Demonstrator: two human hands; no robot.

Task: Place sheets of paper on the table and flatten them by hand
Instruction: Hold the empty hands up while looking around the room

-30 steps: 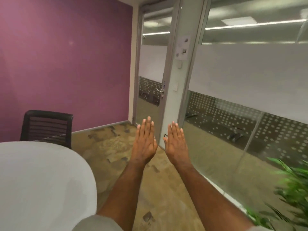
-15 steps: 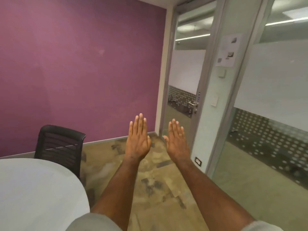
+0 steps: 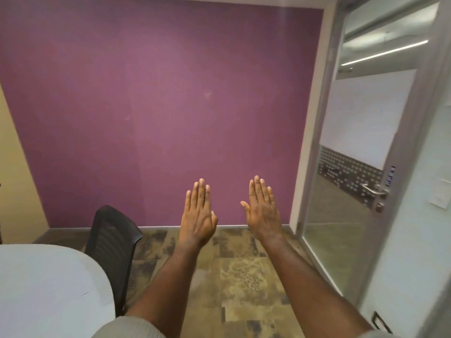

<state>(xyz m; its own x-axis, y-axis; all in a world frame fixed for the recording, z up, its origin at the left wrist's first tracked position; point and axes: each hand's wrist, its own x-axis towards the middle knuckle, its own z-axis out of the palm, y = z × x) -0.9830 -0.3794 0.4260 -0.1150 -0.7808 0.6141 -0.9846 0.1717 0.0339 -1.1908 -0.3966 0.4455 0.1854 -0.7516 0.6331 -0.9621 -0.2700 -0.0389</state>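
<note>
My left hand (image 3: pixel 199 213) and my right hand (image 3: pixel 262 209) are stretched out in front of me at mid-height, backs up, fingers straight and held together, holding nothing. They hover in the air over the floor, a hand's width apart. The white rounded table (image 3: pixel 46 289) fills the lower left corner, to the left of my left arm. No sheet of paper is in view.
A black mesh office chair (image 3: pixel 111 247) stands at the table's far right edge. A purple wall (image 3: pixel 158 106) closes the back. A glass door with a metal handle (image 3: pixel 373 190) is at the right. Patterned carpet floor (image 3: pixel 239 272) lies below my arms.
The view has swung left: the glass partition and plant have left the frame and the purple wall now fills it. My hands have drawn slightly further apart, still flat and empty.
</note>
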